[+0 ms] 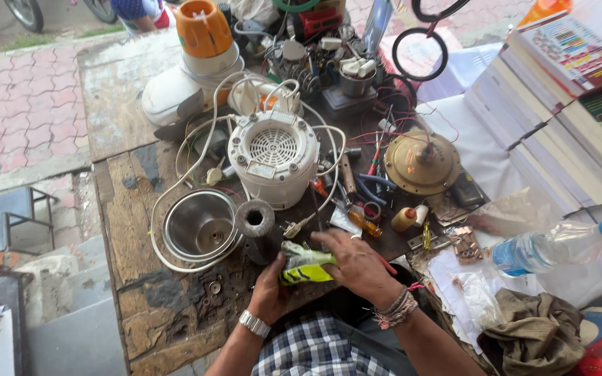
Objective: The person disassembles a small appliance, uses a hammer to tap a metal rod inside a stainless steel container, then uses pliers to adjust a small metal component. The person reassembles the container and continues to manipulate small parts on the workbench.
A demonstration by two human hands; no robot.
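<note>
Two hands meet at the near edge of the worn wooden desk [116, 111]. Left hand [269, 292], wristwatch on, cups a yellow-green tube [306, 266] from below, grip closed around it. Right hand [358, 263] lies over the tube's top, fingers clasping it. Just beyond sit a dark cylindrical motor part [255, 218], a steel mixer jar [200, 226] and the white mixer base [274, 157].

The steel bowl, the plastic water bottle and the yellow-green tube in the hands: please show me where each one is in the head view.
steel bowl [201, 226], head view, on its inner bottom.
plastic water bottle [552, 247], head view, on the clear body.
yellow-green tube [302, 267], head view, on its middle, between both hands.
</note>
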